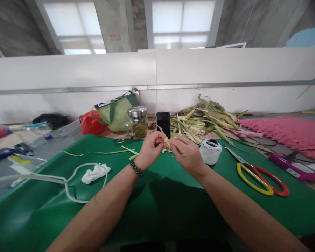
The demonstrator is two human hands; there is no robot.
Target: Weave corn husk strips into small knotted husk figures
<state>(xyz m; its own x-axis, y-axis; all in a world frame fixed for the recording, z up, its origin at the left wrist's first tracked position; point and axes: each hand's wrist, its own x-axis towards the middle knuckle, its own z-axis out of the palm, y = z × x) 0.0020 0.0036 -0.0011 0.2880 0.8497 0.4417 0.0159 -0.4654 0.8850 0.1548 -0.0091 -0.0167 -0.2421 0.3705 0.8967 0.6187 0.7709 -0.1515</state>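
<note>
Above the green mat (170,210), both hands meet over a small pale strip of corn husk (167,142). My left hand (148,150), with a green bead bracelet at its wrist, pinches one side of it. Thumb and fingers of my right hand (187,155) are closed on the other side. The fingers partly cover the husk piece, so its shape is hard to make out. Right behind the hands stands a dark phone (163,122). A pile of green and yellowish corn husks (212,117) lies behind and to the right. Loose husk strips (111,152) lie at the left.
A white wrapped roll (210,155) stands right of my hands, near scissors (254,175) with red and yellow handles. Left are crumpled tissue (96,173) and a white cable (68,190). Behind stand a lidded glass jar (138,122) and green bag (118,113). A purple power strip (294,167) lies far right.
</note>
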